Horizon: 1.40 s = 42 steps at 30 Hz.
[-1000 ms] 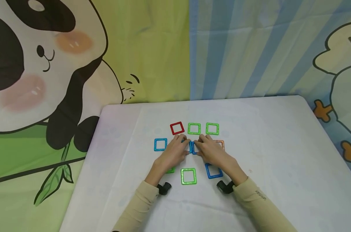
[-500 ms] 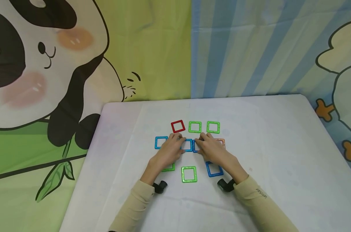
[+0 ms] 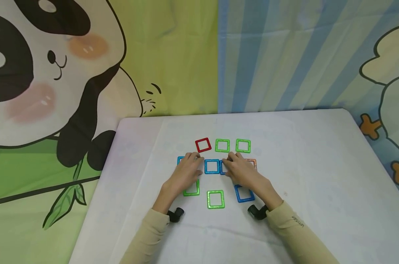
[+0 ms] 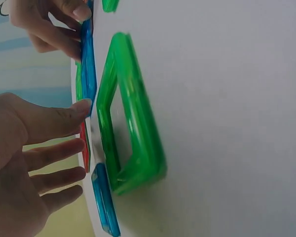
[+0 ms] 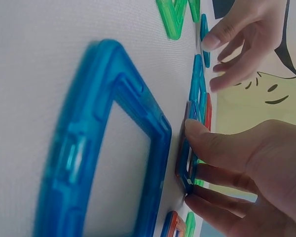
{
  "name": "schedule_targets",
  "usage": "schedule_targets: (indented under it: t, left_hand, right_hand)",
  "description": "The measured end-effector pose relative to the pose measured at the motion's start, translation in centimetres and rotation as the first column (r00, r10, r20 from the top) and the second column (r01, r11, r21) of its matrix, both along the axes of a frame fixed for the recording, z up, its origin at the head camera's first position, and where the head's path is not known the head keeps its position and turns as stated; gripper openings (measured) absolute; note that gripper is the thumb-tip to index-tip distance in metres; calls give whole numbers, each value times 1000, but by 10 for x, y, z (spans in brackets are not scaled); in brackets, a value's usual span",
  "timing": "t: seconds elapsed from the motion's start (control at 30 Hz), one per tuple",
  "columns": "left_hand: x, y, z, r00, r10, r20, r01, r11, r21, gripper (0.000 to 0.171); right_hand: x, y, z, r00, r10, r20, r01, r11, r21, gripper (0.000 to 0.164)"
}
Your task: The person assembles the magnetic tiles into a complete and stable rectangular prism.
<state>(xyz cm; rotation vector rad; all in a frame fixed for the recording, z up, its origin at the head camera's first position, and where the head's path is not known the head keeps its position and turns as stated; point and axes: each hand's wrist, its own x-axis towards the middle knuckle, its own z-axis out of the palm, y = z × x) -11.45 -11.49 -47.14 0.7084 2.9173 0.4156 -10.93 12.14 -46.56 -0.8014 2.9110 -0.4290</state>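
Note:
My left hand [image 3: 183, 171] hovers with loosely bent fingers in the head view, between a light blue square magnetic tile [image 3: 212, 160] on its right and another light blue tile [image 3: 179, 158] that it partly covers. Nothing shows between its fingers in the right wrist view. My right hand [image 3: 241, 171] pinches a darker blue magnetic tile [image 5: 182, 165] at its edges, thumb on one side and fingers on the other. That tile lies flat, its left edge against or very near the uncovered light blue tile. An orange tile [image 3: 255, 164] is partly hidden behind the right hand.
Beyond the hands lie a red tile [image 3: 204, 150] and two green tiles, one in the middle [image 3: 222, 151], one at right [image 3: 243, 151]. Nearer are a green tile [image 3: 197, 187], another green tile [image 3: 216, 207] and a blue tile [image 3: 245, 200]. All rest on a white-covered table [image 3: 302, 165].
My left hand has let go of the middle light blue tile and moved left, uncovering it and partly covering the left light blue tile. The right hand has stayed almost still.

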Motion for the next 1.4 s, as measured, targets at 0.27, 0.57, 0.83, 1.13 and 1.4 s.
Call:
schedule_targets:
  t: [0.27,0.57,0.83,1.13,1.4]
  left_hand:
    - [-1,-14,0,998,63,4,-63,998,-18,49]
    - [-4,-18,-1,987,125,99,-120,991,-55,58]
    - [-3,-19,-2,991,119,60,-116,992,-52,56]
    - [-5,-19,-2,992,122,21,-121,991,-51,57]
    - [-5,-21,-2,994,112,12,-111,993,-31,54]
  right_hand:
    - [1,1,-3,1000,1,-21,-1,1000,-4,51]
    - [1,0,-3,1000,2,-29,-2,1000,-7,51]
    - [1,0,-2,1000,0,-27,0,1000,-17,51]
    - [2,1,-2,1000,4,-28,-5,1000,-20,49]
    - [1,1,-3,1000,5,-24,-5,1000,-16,50]
